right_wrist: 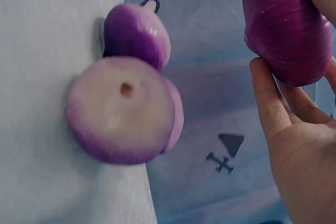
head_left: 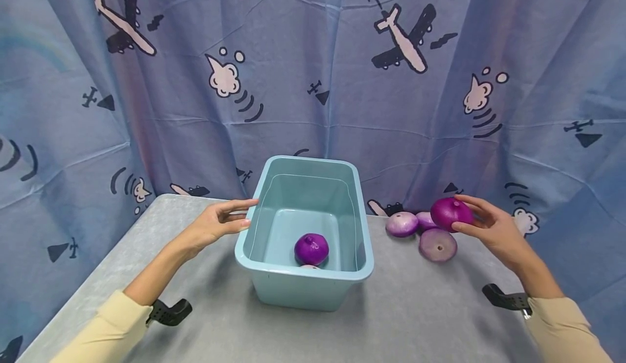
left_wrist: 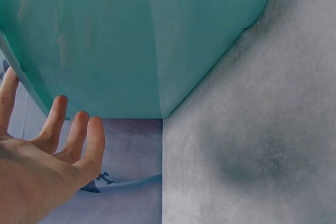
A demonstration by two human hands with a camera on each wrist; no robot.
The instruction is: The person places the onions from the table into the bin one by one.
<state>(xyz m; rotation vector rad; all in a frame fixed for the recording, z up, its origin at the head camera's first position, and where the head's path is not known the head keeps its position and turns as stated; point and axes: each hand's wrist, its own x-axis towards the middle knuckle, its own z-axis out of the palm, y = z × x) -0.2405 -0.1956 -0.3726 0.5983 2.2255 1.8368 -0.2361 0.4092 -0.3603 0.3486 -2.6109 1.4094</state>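
Above the table (head_left: 401, 319), glossy deep-purple onion (head_left: 451, 212), held in right-hand fingers (head_left: 468, 227)

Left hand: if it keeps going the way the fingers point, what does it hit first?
Probably the bin. The left hand is open beside its left wall, fingertips pointing at the rim and apparently touching or nearly touching it; the left wrist view shows the wall right above the fingers. Any remaining gap is unclear.
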